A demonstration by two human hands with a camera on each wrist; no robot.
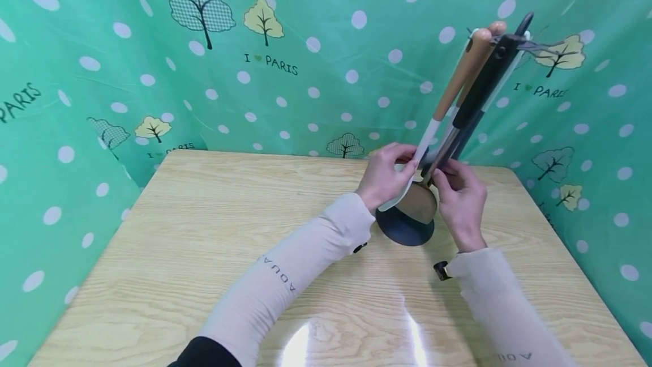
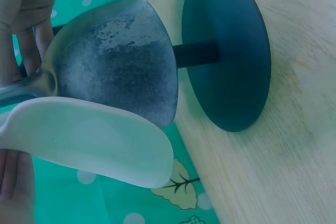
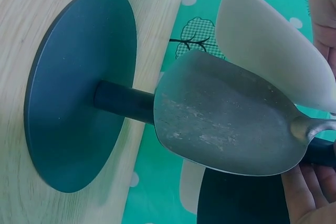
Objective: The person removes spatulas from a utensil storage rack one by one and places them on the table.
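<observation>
Both hands working

Toward the far right corner of the pale wood-grain table (image 1: pixel 244 203), I see a black round-based stand (image 1: pixel 407 235), scooped grey metal turner (image 3: pixel 226 116) and long white spatula (image 2: pixel 94 140). Left hand (image 1: pixel 385 176) pinches the spatula; I cannot tell the grip of the right hand (image 1: pixel 464 197).

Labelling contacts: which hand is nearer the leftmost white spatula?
Left. The left hand is directly at the white spatula; the right hand is farther right, past the metal spatula.
</observation>
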